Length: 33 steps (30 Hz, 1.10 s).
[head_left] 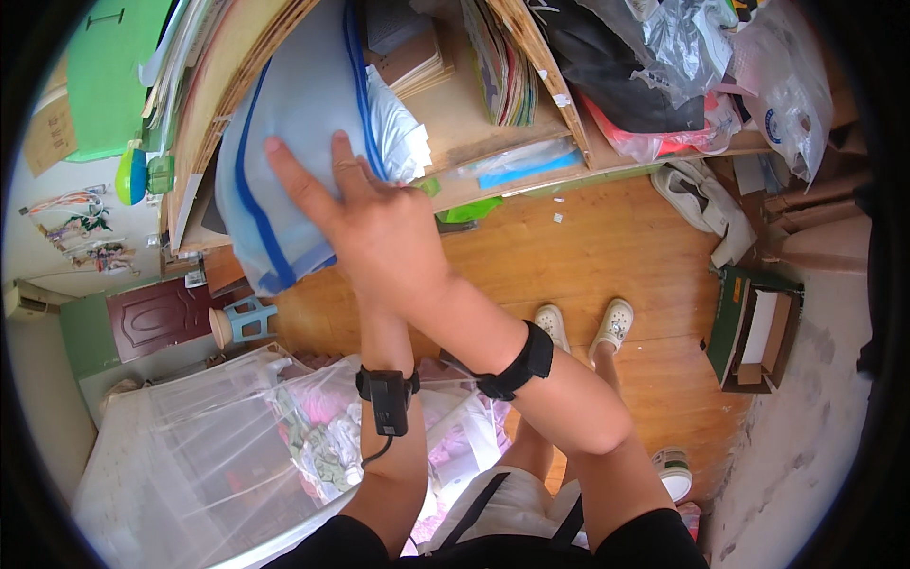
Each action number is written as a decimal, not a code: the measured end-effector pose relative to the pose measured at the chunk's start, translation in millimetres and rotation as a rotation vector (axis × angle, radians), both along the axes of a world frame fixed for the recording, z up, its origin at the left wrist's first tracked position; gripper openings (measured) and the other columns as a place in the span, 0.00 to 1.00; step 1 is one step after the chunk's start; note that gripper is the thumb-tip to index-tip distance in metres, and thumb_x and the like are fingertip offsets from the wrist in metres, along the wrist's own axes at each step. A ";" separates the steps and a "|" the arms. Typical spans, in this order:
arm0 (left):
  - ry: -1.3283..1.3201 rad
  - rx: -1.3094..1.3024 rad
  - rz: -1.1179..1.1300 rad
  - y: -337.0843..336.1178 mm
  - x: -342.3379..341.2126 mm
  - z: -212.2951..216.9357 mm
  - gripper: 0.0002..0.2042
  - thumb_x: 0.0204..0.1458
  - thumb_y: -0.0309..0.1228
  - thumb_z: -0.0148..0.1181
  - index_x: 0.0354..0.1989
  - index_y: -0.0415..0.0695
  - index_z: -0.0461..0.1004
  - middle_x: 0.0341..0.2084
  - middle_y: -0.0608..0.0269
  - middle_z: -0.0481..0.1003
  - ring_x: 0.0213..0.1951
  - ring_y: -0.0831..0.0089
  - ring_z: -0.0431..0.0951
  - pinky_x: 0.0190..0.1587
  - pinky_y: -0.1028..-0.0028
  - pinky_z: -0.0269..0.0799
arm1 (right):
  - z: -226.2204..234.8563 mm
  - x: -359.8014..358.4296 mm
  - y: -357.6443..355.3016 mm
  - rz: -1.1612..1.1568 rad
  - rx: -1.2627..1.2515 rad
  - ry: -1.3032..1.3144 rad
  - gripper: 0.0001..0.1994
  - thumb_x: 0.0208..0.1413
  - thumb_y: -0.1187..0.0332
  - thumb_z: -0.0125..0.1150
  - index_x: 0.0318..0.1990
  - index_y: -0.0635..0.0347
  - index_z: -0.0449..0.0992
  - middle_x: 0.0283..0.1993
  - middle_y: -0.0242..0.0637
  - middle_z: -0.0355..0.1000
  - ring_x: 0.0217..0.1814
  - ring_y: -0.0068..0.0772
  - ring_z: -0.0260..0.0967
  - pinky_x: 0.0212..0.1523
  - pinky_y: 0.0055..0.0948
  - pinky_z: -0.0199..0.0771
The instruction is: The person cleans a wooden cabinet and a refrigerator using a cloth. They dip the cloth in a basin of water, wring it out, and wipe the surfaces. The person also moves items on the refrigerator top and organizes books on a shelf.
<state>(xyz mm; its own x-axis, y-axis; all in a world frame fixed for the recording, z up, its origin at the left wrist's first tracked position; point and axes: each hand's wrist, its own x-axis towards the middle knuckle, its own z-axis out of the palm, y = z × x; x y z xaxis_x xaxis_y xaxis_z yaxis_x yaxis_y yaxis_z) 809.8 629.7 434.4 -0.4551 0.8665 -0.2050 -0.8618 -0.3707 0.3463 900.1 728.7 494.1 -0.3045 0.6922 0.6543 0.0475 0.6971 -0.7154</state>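
A translucent pale-blue bag (301,104) with dark blue edging stands in a shelf compartment, its lower end sticking out over the front edge. My right hand (384,232) lies against the front of this bag. Two of its digits are stretched out and spread on the bag, while the others bend downward and are partly hidden. My left forearm rises beneath the right wrist, and my left hand (377,305) is almost wholly covered by the right one, so its fingers do not show. Beside the bag is a crumpled silvery-white packet (396,128).
Thin books (500,66) stand in the wooden shelf (559,95), with plastic bags (682,47) to the right. A netted bed (218,455) is at lower left, a blue stool (251,318) beyond it. An open box (755,327) and pale shoes (706,204) lie on the right-hand floor.
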 end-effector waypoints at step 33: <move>0.146 -0.351 -0.276 -37.3 13.9 -54.8 0.32 0.50 0.35 0.72 0.61 0.35 0.68 0.54 0.49 0.75 0.55 0.55 0.76 0.59 0.59 0.72 | -67.1 227.1 -53.4 0.488 -0.779 -0.140 0.27 0.55 0.65 0.70 0.60 0.67 0.70 0.54 0.46 0.74 0.54 0.43 0.71 0.54 0.40 0.73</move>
<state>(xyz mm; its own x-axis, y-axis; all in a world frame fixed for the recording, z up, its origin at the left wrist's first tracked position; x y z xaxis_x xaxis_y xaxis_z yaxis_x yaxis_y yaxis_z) 823.7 592.5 379.6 -0.2628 0.8491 -0.4581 -0.8447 0.0270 0.5346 1127.2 675.2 426.9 -0.7187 0.6953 -0.0065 -0.0027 -0.0122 -0.9999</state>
